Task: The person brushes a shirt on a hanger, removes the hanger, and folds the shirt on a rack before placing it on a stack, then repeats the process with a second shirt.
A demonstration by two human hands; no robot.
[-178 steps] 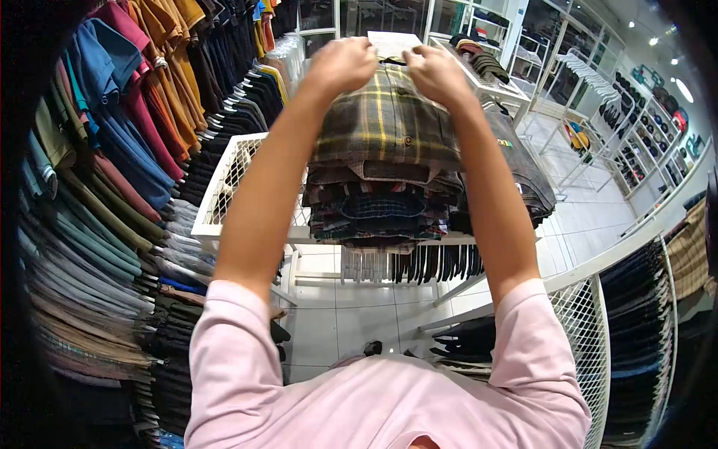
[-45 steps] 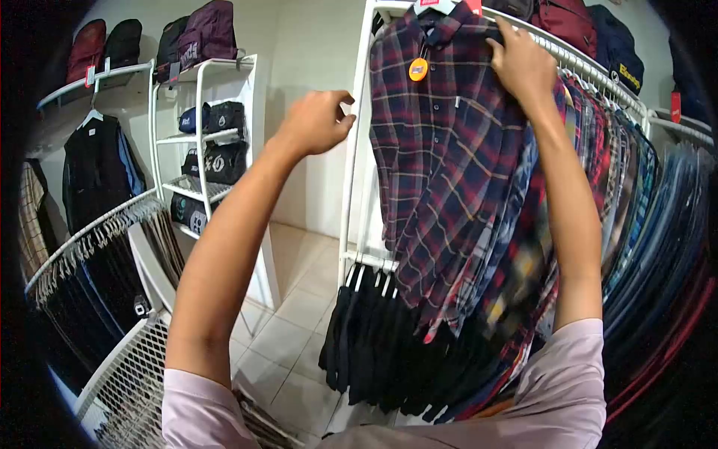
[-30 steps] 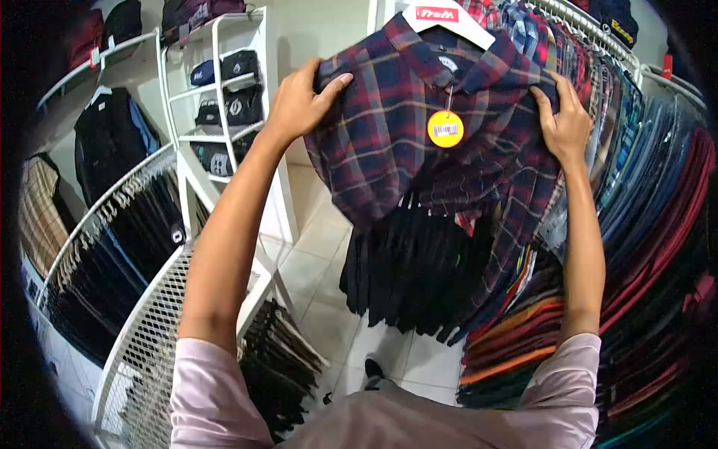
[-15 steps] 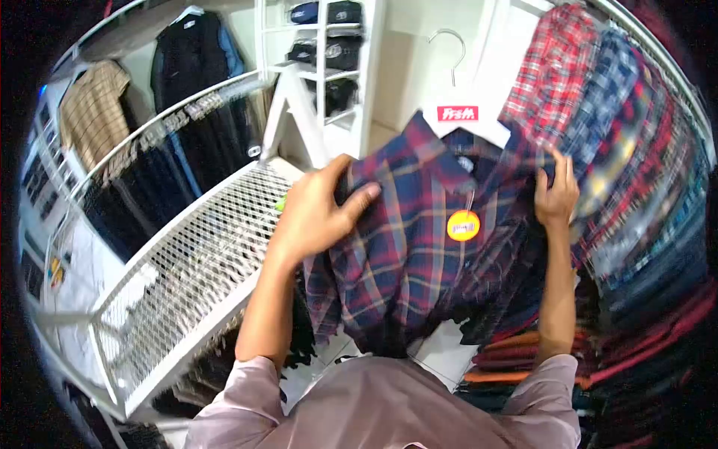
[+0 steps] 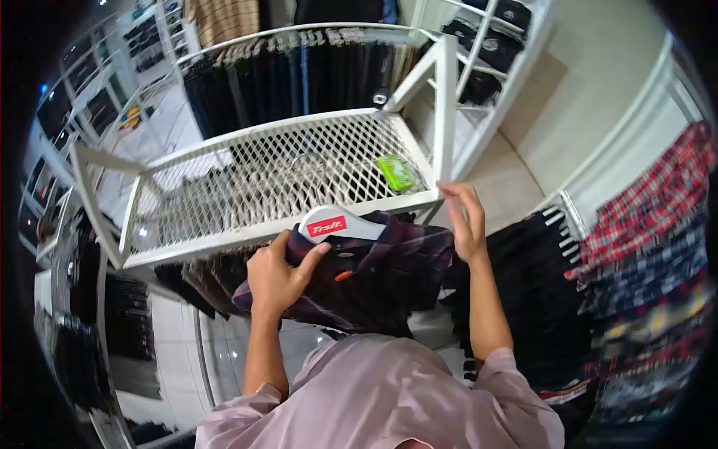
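A dark plaid shirt (image 5: pixel 407 258) hangs on a white hanger (image 5: pixel 366 227) with a red label, in front of my body and tilted away from me. My left hand (image 5: pixel 278 275) grips the shirt's left shoulder beside the hanger, thumb on top and fingers around the cloth. The hanger's metal hook (image 5: pixel 320 161) points away over the mesh shelf. At the shirt's other shoulder, my right hand (image 5: pixel 465 224) is raised with fingers stretched out and nothing in them. An orange tag (image 5: pixel 343 275) shows edge-on below the collar.
The white mesh shelf (image 5: pixel 247 153) lies just beyond the shirt, with a green packet (image 5: pixel 396 173) at its right end. Dark trousers (image 5: pixel 277 82) hang behind it. To the right hang black garments (image 5: pixel 527 284) and several plaid shirts (image 5: pixel 651 217); caps (image 5: pixel 497 52) sit in a rack.
My view and body have turned left toward the mesh shelf. The shirt has gone from facing me upright to tilted away and lower. My right hand has let go of its shoulder.
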